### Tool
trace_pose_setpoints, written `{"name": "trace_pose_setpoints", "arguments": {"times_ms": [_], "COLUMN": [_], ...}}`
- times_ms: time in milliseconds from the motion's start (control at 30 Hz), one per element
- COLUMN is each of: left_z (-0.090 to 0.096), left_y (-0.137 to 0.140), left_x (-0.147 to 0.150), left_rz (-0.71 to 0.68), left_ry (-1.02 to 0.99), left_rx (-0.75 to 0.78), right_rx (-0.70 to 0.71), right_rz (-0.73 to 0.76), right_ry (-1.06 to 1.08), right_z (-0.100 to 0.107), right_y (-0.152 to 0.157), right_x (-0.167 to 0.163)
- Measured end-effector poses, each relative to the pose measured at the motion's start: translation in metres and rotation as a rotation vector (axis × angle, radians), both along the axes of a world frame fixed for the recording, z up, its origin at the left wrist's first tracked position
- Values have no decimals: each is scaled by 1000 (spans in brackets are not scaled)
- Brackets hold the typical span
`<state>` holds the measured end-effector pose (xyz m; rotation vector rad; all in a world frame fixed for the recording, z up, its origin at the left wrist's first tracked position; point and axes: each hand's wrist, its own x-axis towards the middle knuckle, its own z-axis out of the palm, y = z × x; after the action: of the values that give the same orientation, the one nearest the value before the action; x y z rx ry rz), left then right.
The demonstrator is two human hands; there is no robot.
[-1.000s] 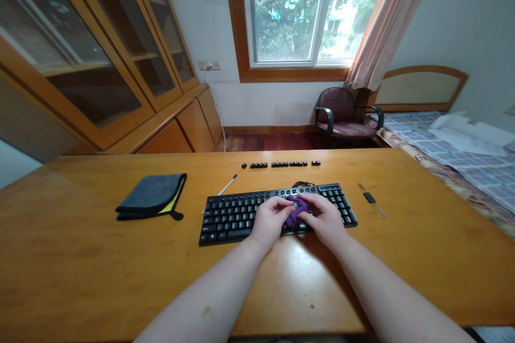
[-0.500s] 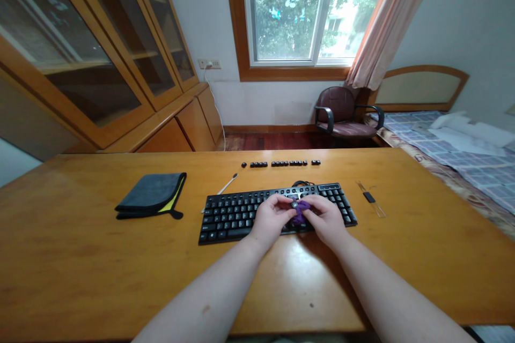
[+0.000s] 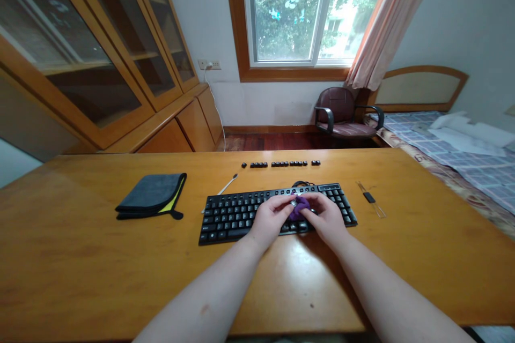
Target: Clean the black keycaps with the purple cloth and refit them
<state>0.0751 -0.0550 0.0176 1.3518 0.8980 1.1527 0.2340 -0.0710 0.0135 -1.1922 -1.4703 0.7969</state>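
Observation:
Above the right half of a black keyboard (image 3: 230, 216), both of my hands are close together. Between them is a crumpled purple cloth (image 3: 299, 211). The fingers of my right hand (image 3: 326, 218) are closed on it. My left hand (image 3: 272, 220) pinches a small keycap (image 3: 293, 203) at the cloth's left side, its far part covered by the fingers and cloth. Behind the keyboard, several loose black keycaps (image 3: 280, 163) lie in a row on the table.
A folded grey cloth (image 3: 151, 193) with yellow lining lies left on the wooden table (image 3: 100, 268). A thin brush (image 3: 228, 183) rests behind the keyboard's left end. To the right is a wire keycap puller (image 3: 369, 198). The keyboard's coiled cable (image 3: 301, 183) sits behind it.
The purple cloth has shifted and bunched differently around the keycap, with small finger movements. My arms, the keyboard and the loose keycaps stay in place.

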Motion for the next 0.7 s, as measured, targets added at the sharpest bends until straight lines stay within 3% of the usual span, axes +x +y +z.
{"name": "trace_pose_setpoints", "arguments": {"times_ms": [200, 333, 700], "left_z": [-4, -4, -5], "left_y": [1, 1, 2], "left_x": [2, 5, 3], "left_rz": [16, 57, 137], "left_ry": [-27, -123, -58], "left_rx": [9, -121, -158], "right_rx": [30, 41, 65], "right_rz": [6, -23, 142], "right_ry": [-44, -39, -98], "right_z": [1, 2, -1], "right_y": [0, 0, 3], "right_x": [2, 4, 7]}}
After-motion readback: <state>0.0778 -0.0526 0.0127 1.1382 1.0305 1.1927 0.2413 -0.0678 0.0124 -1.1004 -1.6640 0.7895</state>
